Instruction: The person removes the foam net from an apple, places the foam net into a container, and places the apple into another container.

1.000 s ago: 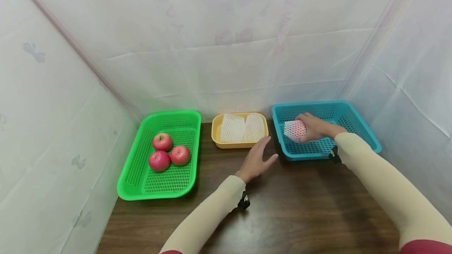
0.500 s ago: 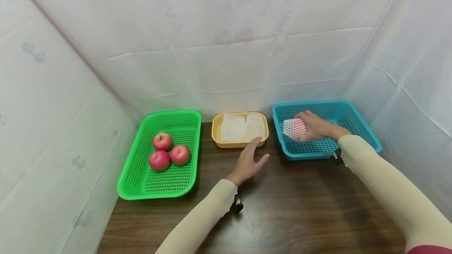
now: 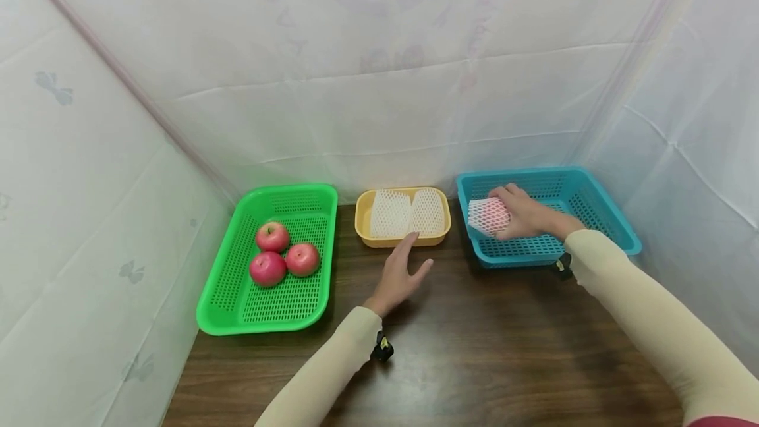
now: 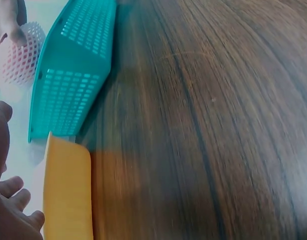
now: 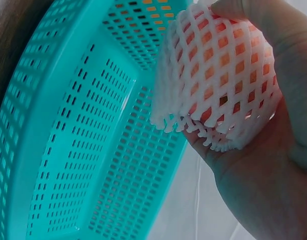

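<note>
So the right hand [image 3: 524, 215] was wrapped around a red apple in white foam netting [image 3: 488, 215], held inside the teal basket [image 3: 599, 206] near its left wall. Left hand [image 3: 398, 275] was loose and flat-ish over the wooden table [image 3: 504, 341], fingertips just at the yellow tray [image 3: 363, 213] with two spare foam nets [image 3: 408, 213]. Three bare apples [image 3: 280, 254] sat in the green basket [image 3: 237, 302]; no readable writing anywhere.
</note>
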Motion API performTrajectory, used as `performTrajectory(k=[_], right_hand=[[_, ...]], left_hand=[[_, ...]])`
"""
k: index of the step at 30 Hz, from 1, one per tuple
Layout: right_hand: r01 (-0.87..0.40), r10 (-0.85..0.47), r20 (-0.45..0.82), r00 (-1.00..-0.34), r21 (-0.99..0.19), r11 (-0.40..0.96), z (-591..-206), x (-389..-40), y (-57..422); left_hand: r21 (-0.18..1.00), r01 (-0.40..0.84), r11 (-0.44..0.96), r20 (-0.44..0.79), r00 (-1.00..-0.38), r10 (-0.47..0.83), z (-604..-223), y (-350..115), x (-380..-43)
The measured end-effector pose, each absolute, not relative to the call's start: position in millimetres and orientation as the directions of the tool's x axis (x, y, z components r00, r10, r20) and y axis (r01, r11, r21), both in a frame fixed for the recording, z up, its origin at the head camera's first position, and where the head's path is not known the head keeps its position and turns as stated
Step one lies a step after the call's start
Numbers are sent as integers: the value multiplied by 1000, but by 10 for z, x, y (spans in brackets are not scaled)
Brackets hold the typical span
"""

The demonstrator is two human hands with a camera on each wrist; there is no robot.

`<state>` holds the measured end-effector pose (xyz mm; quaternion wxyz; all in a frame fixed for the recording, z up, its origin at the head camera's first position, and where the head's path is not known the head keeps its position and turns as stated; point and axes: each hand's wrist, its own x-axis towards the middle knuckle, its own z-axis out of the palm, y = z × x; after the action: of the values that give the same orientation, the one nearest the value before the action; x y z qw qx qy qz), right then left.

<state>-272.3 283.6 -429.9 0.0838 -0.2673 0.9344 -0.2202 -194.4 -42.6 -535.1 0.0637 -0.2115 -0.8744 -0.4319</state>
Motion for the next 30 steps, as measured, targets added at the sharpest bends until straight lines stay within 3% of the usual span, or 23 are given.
performTrajectory(k=[18, 30], right_hand=[[-487, -561, -23, -828, -466, 739, -4280, -2660, 2517], [-484, -562, -32, -826, -470, 738, -4316, -2626, 2303]], left_hand=[[722, 432, 540, 372, -901, 224, -5382, -775, -1886], [740, 349, 574, 309, -936, 171, -5404, -954, -1832]])
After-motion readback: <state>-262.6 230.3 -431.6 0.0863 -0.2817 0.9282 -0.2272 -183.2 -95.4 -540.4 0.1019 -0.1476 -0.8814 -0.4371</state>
